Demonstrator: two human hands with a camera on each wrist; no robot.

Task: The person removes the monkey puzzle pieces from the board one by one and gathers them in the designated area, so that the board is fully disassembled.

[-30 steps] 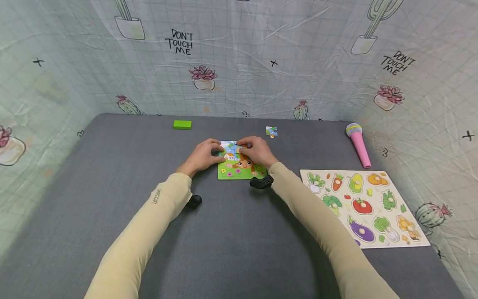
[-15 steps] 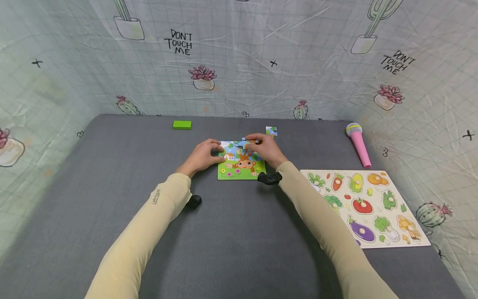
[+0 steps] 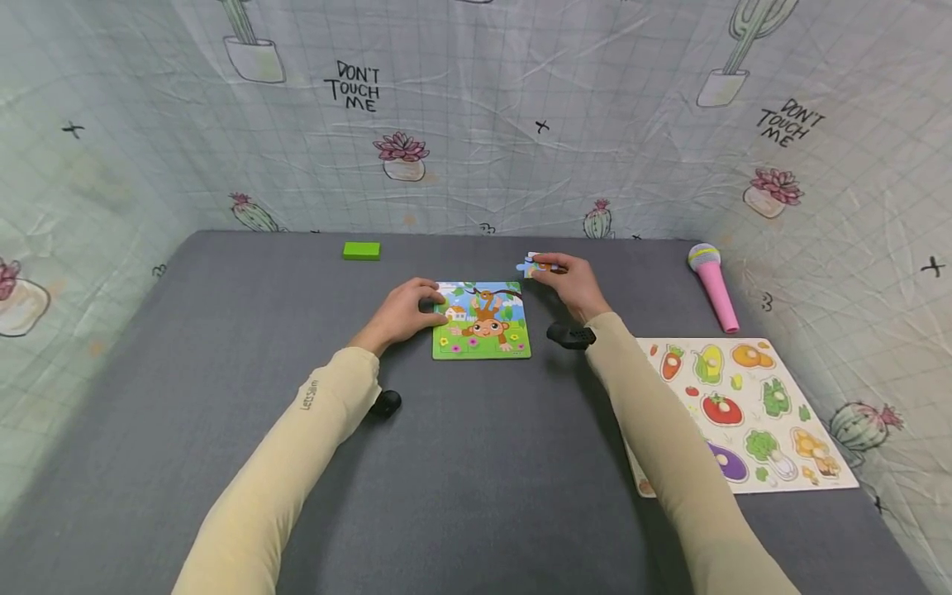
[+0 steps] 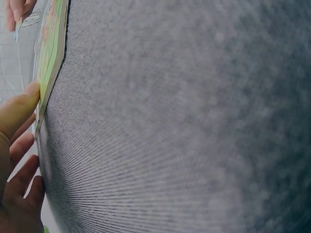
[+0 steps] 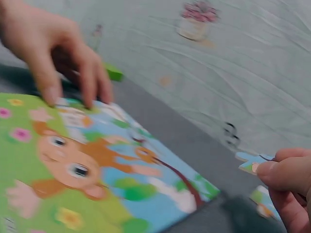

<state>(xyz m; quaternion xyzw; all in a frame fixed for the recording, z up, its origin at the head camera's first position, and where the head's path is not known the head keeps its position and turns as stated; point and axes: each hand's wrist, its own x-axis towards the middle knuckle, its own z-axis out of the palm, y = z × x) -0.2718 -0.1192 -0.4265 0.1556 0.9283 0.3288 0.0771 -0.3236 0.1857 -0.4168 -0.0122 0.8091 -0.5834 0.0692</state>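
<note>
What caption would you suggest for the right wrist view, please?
The right grip pinches a puzzle piece while the left grip touches a monkey puzzle, a green block behind.

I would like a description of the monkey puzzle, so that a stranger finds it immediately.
Look over the grey table and find the person's left hand, towards the far side. The monkey puzzle is the small board whose left edge that hand touches. Unlike the larger vegetable board farther right, it shows one brown monkey above green grass.
</note>
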